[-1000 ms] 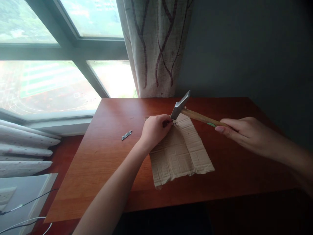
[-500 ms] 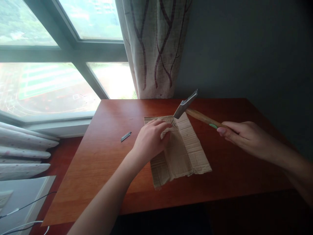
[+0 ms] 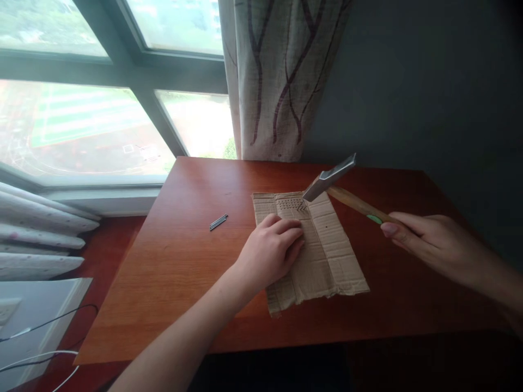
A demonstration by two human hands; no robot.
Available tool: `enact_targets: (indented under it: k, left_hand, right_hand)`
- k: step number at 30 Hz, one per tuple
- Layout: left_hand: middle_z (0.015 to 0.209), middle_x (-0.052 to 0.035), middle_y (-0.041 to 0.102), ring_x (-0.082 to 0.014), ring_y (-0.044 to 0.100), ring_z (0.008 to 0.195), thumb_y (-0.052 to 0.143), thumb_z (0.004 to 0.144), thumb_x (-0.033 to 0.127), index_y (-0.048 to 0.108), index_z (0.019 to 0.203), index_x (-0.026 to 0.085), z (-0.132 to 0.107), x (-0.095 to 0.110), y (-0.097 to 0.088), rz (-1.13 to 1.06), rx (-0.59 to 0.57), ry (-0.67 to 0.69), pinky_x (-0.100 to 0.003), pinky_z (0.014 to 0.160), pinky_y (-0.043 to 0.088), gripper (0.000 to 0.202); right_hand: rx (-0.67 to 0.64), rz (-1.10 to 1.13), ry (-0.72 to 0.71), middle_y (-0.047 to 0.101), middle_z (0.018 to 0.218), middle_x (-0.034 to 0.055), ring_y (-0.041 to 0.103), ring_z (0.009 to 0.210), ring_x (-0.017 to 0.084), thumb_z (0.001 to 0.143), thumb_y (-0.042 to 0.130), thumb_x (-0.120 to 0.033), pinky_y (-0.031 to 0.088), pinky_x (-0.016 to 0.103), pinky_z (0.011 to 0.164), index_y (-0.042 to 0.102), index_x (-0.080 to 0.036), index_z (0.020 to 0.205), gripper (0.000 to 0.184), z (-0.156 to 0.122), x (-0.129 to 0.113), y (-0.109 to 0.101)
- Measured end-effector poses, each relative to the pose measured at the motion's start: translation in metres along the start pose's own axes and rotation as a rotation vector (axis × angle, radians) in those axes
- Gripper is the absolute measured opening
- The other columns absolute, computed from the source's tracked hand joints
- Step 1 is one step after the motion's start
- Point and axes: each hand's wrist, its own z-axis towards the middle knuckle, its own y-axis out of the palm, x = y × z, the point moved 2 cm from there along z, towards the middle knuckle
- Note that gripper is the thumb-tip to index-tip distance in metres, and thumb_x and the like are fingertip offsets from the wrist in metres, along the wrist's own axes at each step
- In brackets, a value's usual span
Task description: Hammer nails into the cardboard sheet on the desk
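My right hand point(image 3: 433, 239) is closed around the wooden handle of a hammer point(image 3: 355, 204), whose metal head is raised over the far part of a piece of cardboard point(image 3: 314, 261). My left hand point(image 3: 278, 245) rests on the cardboard with its fingers loosely bent; nothing shows in it, though the fingertips and thumb are partly hidden. Beyond those fingers, rows of small dark holes point(image 3: 290, 204) mark the cardboard. Beside them, close under the hammer head, are short dark V-shaped lines, too small to make out. Several thin metal nails point(image 3: 218, 222) lie together on the table, left of the cardboard.
The cardboard lies creased and rough-edged on a reddish-brown wooden table point(image 3: 171, 283). A window point(image 3: 81, 130) and a patterned curtain point(image 3: 281, 81) are behind it, with a dark wall point(image 3: 408, 81) on the right. Cables point(image 3: 49, 354) hang at the lower left, past the table's edge.
My left hand has drawn back toward me over the cardboard, uncovering the rows of holes. The hammer remains raised in my right hand. The camera view has shifted slightly.
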Motion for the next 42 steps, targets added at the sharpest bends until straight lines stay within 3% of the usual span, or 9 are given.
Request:
enact_targets:
  k: [7, 31, 42]
  left_hand:
    - [0.116, -0.0050, 0.075, -0.0224, 0.061, 0.093, 0.055, 0.098, 0.023, 0.074, 0.103, 0.017, -0.001, 0.001, 0.001, -0.001, 0.015, -0.013, -0.040, 0.087, 0.057, 0.020]
    - [0.115, -0.0063, 0.075, -0.0221, 0.061, 0.093, 0.055, 0.098, 0.022, 0.074, 0.102, 0.017, 0.000, 0.003, -0.001, 0.000, 0.013, -0.019, -0.039, 0.087, 0.057, 0.020]
    - [0.115, -0.0058, 0.075, -0.0218, 0.061, 0.092, 0.054, 0.098, 0.022, 0.074, 0.102, 0.018, 0.000, 0.002, 0.000, -0.005, 0.013, -0.021, -0.040, 0.086, 0.057, 0.021]
  right_hand:
    - [-0.014, -0.011, -0.013, 0.038, 0.057, -0.0040, 0.039, 0.051, 0.012, 0.092, 0.041, -0.073, 0.028, 0.028, 0.052, 0.047, -0.022, 0.068, 0.057, 0.003, 0.001, 0.009]
    - [-0.057, -0.004, 0.037, 0.036, 0.057, -0.0044, 0.037, 0.052, 0.012, 0.091, 0.038, -0.077, 0.027, 0.028, 0.054, 0.047, -0.022, 0.069, 0.060, 0.005, -0.003, 0.011]
    - [-0.076, 0.005, -0.001, 0.038, 0.058, -0.0039, 0.038, 0.052, 0.012, 0.094, 0.043, -0.070, 0.027, 0.027, 0.053, 0.045, -0.022, 0.068, 0.055, 0.008, -0.003, 0.013]
